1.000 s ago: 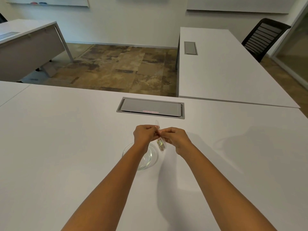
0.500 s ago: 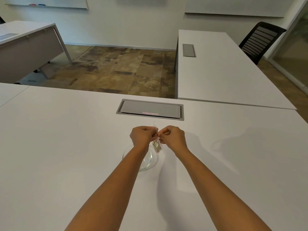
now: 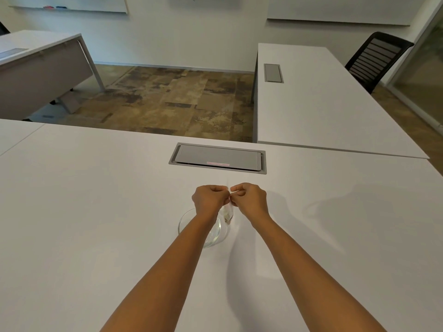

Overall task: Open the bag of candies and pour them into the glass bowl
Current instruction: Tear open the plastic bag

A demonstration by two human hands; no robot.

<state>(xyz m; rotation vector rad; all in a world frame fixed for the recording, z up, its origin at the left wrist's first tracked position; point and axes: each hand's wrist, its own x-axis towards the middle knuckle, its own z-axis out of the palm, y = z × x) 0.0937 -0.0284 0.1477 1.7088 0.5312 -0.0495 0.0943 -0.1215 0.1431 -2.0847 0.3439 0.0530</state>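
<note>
A small clear bag of candies (image 3: 228, 213) hangs between my two hands, above the table. My left hand (image 3: 209, 200) and my right hand (image 3: 249, 199) both pinch its top edge, knuckles nearly touching. The candies sit in the bag's lower part. A clear glass bowl (image 3: 187, 224) stands on the white table just below and to the left of the bag. My left forearm covers much of the bowl, so I cannot see what lies in it.
A grey cable hatch (image 3: 217, 158) is set into the white table (image 3: 96, 212) beyond my hands. A second white table (image 3: 323, 104) stands at the right with a black chair (image 3: 376, 58) behind it. Another desk (image 3: 36, 65) is at the far left.
My hands have drawn closer together at the bag's top. The bag now hangs straighter and nearer the bowl's right rim.
</note>
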